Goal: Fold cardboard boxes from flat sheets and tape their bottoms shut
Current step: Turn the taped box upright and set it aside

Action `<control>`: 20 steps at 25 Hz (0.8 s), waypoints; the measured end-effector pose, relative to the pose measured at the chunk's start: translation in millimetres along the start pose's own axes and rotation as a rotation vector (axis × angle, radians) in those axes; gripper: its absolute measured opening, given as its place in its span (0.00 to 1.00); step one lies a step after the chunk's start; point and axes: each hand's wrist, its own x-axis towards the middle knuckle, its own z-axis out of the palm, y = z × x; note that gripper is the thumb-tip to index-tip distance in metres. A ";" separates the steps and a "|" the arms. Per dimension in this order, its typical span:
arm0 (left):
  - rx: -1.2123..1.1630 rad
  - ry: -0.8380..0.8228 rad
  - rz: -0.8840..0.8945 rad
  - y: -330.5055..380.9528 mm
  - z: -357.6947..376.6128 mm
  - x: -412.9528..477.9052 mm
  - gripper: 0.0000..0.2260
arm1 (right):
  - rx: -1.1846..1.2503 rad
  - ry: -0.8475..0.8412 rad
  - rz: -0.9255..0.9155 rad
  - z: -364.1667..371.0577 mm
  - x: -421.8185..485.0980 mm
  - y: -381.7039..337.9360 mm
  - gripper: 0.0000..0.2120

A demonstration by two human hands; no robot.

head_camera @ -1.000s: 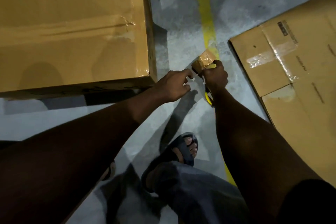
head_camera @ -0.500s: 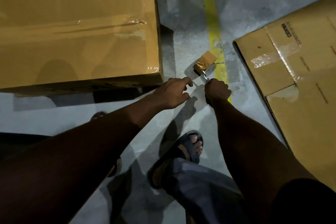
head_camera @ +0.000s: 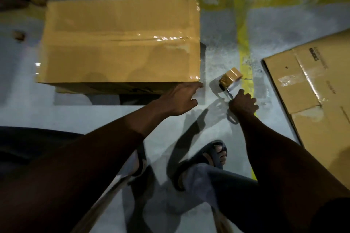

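The brown tape dispenser (head_camera: 230, 78) is gripped by the right hand (head_camera: 244, 102); the tan cardboard box (head_camera: 121, 43) is touched by the released left hand (head_camera: 180, 100), probably for moving.

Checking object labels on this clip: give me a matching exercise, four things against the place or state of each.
Things
1. folded brown cardboard box with clear tape on top
2. brown packing-tape dispenser
3. flat brown cardboard sheet
4. left hand

Places or states
A. lying on the floor at the right edge of the view
B. fingers at the near right corner of the box
C. low over the floor, gripped by the right hand
D. left of the yellow floor line, seam taped

Pairs: 1-D, 2-C, 3-A, 4-B
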 end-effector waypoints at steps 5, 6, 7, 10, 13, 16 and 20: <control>0.128 0.013 -0.097 -54.6 -110.5 -87.6 0.27 | 0.219 0.342 -0.306 -61.8 -71.7 -94.1 0.28; 0.160 0.034 -0.132 -67.2 -136.2 -104.9 0.27 | 0.218 0.394 -0.359 -71.1 -87.0 -117.1 0.30; 0.173 0.071 -0.176 -80.4 -160.9 -121.9 0.27 | 0.205 0.421 -0.416 -79.9 -103.2 -142.8 0.31; 0.135 0.221 -0.308 -120.0 -221.5 -175.1 0.27 | 0.166 0.438 -0.582 -92.8 -151.3 -224.4 0.30; 0.077 0.316 -0.404 -167.8 -244.0 -209.4 0.28 | 0.124 0.433 -0.676 -93.8 -175.6 -293.1 0.26; 0.062 0.299 -0.489 -229.7 -236.4 -217.2 0.32 | 0.027 0.426 -0.754 -80.3 -160.7 -342.9 0.26; 0.067 0.240 -0.583 -301.3 -218.8 -187.1 0.35 | -0.074 0.430 -0.668 -53.4 -94.7 -374.8 0.21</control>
